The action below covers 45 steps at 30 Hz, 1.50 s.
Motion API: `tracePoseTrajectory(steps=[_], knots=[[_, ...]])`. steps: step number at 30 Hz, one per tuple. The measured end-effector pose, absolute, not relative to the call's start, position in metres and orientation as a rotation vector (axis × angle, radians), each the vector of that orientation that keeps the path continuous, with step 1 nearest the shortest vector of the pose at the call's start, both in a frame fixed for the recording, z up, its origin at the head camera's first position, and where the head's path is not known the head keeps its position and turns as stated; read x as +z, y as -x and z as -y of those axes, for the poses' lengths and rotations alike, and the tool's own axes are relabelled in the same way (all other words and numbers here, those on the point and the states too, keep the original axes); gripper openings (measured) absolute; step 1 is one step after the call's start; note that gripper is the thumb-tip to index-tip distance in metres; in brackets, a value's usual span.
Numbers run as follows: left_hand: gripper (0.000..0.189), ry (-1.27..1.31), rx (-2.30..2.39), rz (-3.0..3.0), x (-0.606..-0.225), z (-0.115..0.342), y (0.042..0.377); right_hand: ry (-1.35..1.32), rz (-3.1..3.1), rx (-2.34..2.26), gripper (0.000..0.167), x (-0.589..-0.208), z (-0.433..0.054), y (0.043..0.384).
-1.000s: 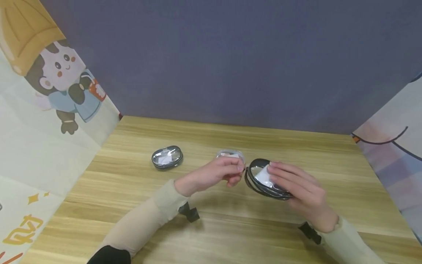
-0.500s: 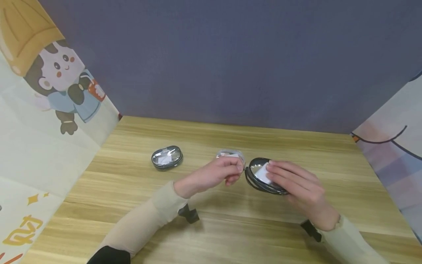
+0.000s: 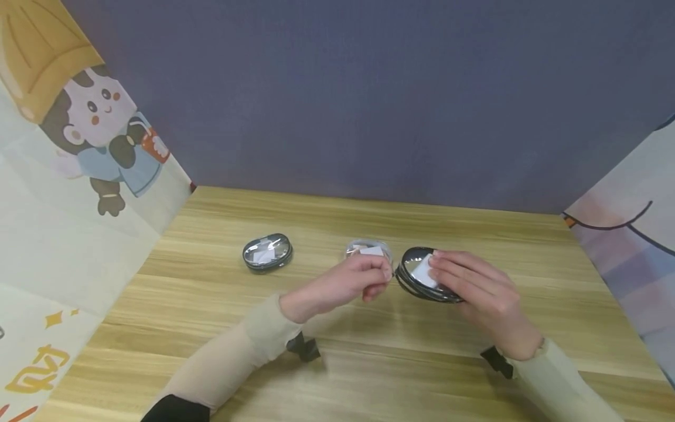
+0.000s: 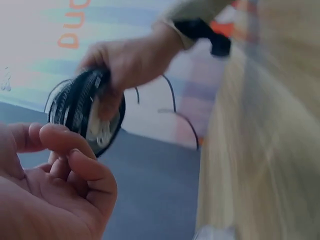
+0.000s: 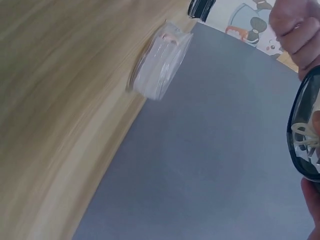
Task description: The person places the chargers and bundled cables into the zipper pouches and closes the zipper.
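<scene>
A small oval zip pouch (image 3: 413, 276) with black trim and a clear window is held above the table by my right hand (image 3: 487, 296), its fingers over the window and the thumb underneath. Through the window show a white block and, in the right wrist view, a looped white cable (image 5: 302, 132). At the pouch's left end my left hand (image 3: 354, 279) pinches a tiny dark tab (image 3: 394, 273) that looks like the zipper pull, mostly hidden by the fingertips. In the left wrist view the zipper track (image 4: 75, 102) faces my left hand; whether it is parted is unclear.
Behind my left hand a clear pouch (image 3: 371, 249) with white contents lies on the wooden table (image 3: 337, 375). Farther left lies another black-trimmed pouch (image 3: 267, 253). A dark blue-grey panel (image 3: 337, 105) closes off the back; printed cartoon sheets (image 3: 121, 140) flank the sides.
My right hand has raised and tilted the pouch slightly, bringing its lower edge up. The left hand stays nearly in place, still at the pouch's left end.
</scene>
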State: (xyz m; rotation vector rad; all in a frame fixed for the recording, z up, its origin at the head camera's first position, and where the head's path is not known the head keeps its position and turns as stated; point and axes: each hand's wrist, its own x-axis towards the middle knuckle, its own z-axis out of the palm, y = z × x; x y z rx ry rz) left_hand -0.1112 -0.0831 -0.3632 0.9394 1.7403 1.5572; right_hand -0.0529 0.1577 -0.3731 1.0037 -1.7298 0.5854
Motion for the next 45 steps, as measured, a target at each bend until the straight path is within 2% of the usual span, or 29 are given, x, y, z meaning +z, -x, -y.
tracePoseTrajectory(steps=[11,21,33,42,45], knots=[[0.014,-1.446,1.19,-2.446,-0.366,0.081,0.112,-1.012,1.795,0.682,0.021,-0.376,-0.154,0.053],[0.008,-1.572,1.024,-2.613,-0.365,0.08,0.112,-1.0,1.803,0.814,0.021,-0.382,-0.156,0.054],[0.012,-1.468,1.026,-2.577,-0.362,0.084,0.112,-1.048,1.619,1.363,0.014,-0.382,-0.153,0.047],[0.011,-1.788,1.198,-2.441,-0.369,0.081,0.114,-1.031,1.631,1.307,0.007,-0.376,-0.153,0.045],[0.009,-1.821,1.177,-2.474,-0.371,0.081,0.114,-1.014,1.693,1.146,0.014,-0.374,-0.154,0.045]])
